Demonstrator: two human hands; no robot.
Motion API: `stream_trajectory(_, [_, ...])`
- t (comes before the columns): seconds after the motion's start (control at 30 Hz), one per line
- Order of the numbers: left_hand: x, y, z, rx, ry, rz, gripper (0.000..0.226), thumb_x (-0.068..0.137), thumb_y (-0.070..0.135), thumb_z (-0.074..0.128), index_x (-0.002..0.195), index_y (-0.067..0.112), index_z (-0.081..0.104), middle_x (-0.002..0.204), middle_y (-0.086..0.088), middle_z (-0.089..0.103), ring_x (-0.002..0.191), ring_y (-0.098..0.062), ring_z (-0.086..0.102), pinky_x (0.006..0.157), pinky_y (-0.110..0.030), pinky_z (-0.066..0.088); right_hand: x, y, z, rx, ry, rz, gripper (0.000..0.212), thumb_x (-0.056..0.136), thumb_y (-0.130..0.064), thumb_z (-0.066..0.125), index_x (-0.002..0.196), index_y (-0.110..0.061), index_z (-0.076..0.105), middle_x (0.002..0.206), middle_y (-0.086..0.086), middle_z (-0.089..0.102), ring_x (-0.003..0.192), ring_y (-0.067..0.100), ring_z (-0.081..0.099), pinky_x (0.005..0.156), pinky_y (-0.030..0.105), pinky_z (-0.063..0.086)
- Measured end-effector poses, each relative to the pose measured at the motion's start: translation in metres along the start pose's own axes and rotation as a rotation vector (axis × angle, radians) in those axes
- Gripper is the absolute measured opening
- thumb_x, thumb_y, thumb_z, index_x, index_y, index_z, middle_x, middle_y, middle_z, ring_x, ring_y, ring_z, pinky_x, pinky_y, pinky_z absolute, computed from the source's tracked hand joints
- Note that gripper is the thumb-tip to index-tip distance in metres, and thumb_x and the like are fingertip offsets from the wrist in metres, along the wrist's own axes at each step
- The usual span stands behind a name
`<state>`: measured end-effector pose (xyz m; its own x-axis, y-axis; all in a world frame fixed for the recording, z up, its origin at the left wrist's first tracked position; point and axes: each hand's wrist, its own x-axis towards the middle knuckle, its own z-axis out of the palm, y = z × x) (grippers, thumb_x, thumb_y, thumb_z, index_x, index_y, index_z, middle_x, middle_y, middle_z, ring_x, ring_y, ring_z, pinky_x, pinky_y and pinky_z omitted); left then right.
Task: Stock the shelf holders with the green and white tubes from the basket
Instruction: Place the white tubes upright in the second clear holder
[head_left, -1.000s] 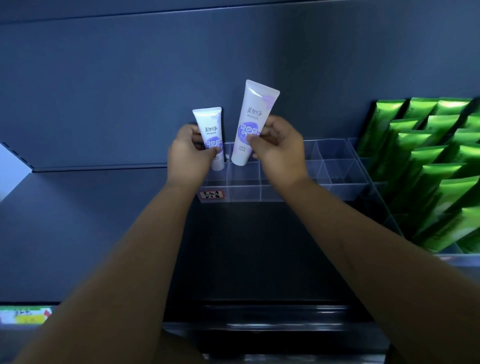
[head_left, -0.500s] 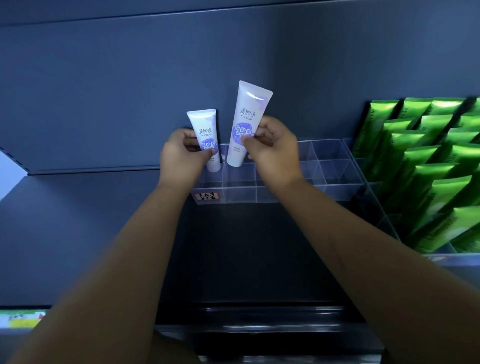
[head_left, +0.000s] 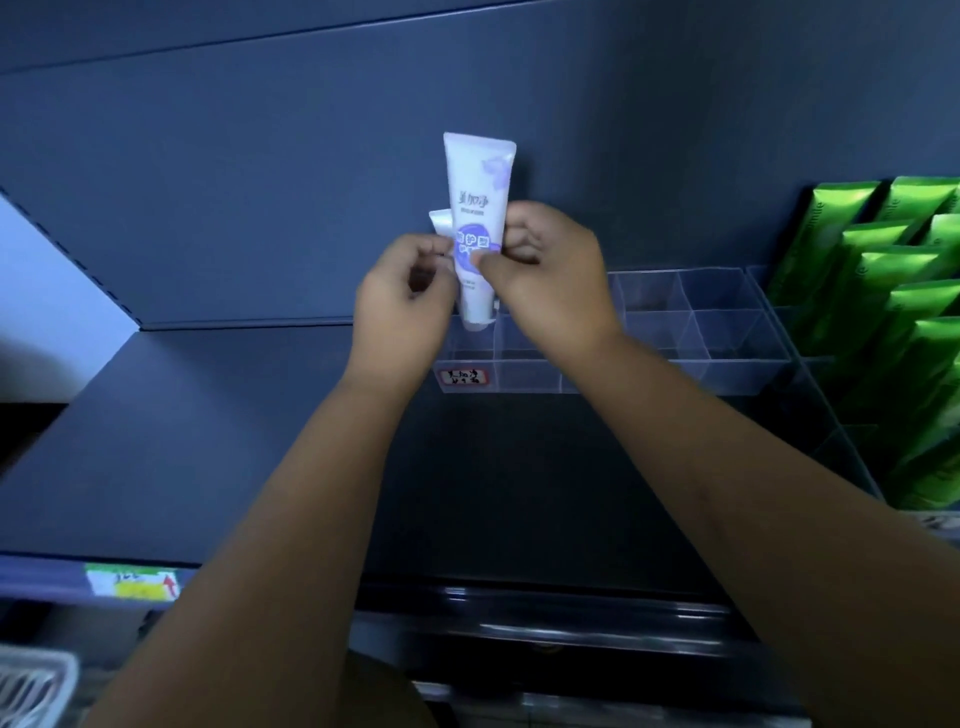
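Pinching tube (head_left: 475, 202), right hand (head_left: 550, 283); mini-tube (head_left: 439, 224), left hand (head_left: 400, 306); over holder (head_left: 530, 375) edge.

You wore the only camera on your head; it looked forward and down onto the dark shelf (head_left: 182, 441), facing its back wall (head_left: 260, 182) nearly square. It sat close: the clear holder (head_left: 727, 332) at the shelf's rear edge lay mid-frame, the front rail (head_left: 545, 603) low.

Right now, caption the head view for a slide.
Right hand holds tall white tube, left hand small white tube behind it, over clear holder; green tubes stand at right.
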<state>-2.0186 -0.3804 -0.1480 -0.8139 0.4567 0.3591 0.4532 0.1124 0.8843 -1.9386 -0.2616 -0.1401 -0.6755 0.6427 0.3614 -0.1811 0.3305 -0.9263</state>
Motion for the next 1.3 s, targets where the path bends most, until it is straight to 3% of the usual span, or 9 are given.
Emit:
stream_trajectory(0.13, [-0.005, -0.003, -0.012, -0.062, -0.052, -0.028, 0.022, 0.085, 0.000, 0.056, 0.101, 0.004, 0.070, 0.096, -0.012, 0.074, 0.088, -0.016, 0.068, 0.086, -0.036, 0.057, -0.004, 0.005, 0.012, -0.181, -0.100, -0.079, 0.022, 0.079, -0.015, 0.073, 0.099, -0.023, 0.076, 0.093, -0.004, 0.073, 0.083, 0.011, 0.073, 0.078, 0.043, 0.060])
stream_trajectory(0.27, [-0.007, -0.008, -0.018, -0.076, -0.081, -0.076, 0.020, 0.087, -0.001, 0.059, 0.098, 0.012, 0.069, 0.096, -0.018, 0.073, 0.098, -0.033, 0.071, 0.096, -0.047, 0.056, -0.008, 0.013, 0.016, -0.167, -0.112, -0.031, 0.027, 0.080, -0.010, 0.073, 0.103, -0.023, 0.074, 0.085, -0.006, 0.074, 0.082, 0.012, 0.073, 0.079, 0.044, 0.060])
stream_trajectory(0.4, [-0.004, -0.017, -0.014, 0.009, -0.116, -0.108, 0.011, 0.094, 0.009, 0.065, 0.101, 0.015, 0.070, 0.093, -0.005, 0.076, 0.097, -0.027, 0.070, 0.093, -0.043, 0.054, -0.007, 0.020, 0.015, -0.212, -0.073, 0.003, 0.032, 0.078, -0.010, 0.075, 0.107, -0.025, 0.073, 0.088, -0.011, 0.076, 0.084, 0.002, 0.072, 0.085, 0.039, 0.059])
stream_trajectory(0.57, [-0.002, -0.025, -0.013, 0.106, -0.154, -0.105, 0.012, 0.092, 0.010, 0.067, 0.098, 0.019, 0.073, 0.093, 0.006, 0.078, 0.094, -0.017, 0.072, 0.091, -0.042, 0.057, -0.008, 0.031, 0.011, -0.299, -0.093, 0.046, 0.027, 0.077, -0.010, 0.075, 0.101, -0.022, 0.074, 0.086, -0.011, 0.078, 0.083, 0.005, 0.073, 0.083, 0.039, 0.060])
stream_trajectory(0.93, [-0.002, -0.025, -0.016, 0.067, -0.177, -0.040, 0.023, 0.090, 0.002, 0.071, 0.104, 0.020, 0.067, 0.091, 0.002, 0.077, 0.087, -0.007, 0.072, 0.080, -0.014, 0.053, -0.005, 0.038, 0.008, -0.295, -0.110, 0.055, 0.026, 0.074, -0.004, 0.077, 0.097, -0.014, 0.074, 0.089, -0.004, 0.078, 0.082, 0.009, 0.074, 0.082, 0.041, 0.061])
stream_trajectory(1.13, [-0.004, -0.024, -0.016, 0.092, -0.177, -0.025, 0.028, 0.089, 0.001, 0.072, 0.095, 0.027, 0.062, 0.090, 0.003, 0.076, 0.084, -0.003, 0.070, 0.077, -0.013, 0.052, -0.006, 0.038, 0.006, -0.283, -0.128, 0.068, 0.025, 0.073, -0.006, 0.078, 0.096, -0.013, 0.072, 0.091, -0.003, 0.078, 0.083, 0.010, 0.074, 0.083, 0.042, 0.061])
stream_trajectory(1.3, [-0.006, -0.026, -0.018, 0.130, -0.159, -0.033, 0.030, 0.088, 0.005, 0.073, 0.091, 0.031, 0.058, 0.091, 0.006, 0.075, 0.086, -0.005, 0.071, 0.080, -0.020, 0.054, -0.008, 0.034, 0.006, -0.273, -0.147, 0.072, 0.026, 0.075, -0.002, 0.078, 0.099, -0.013, 0.073, 0.092, -0.003, 0.078, 0.084, 0.008, 0.074, 0.084, 0.039, 0.061])
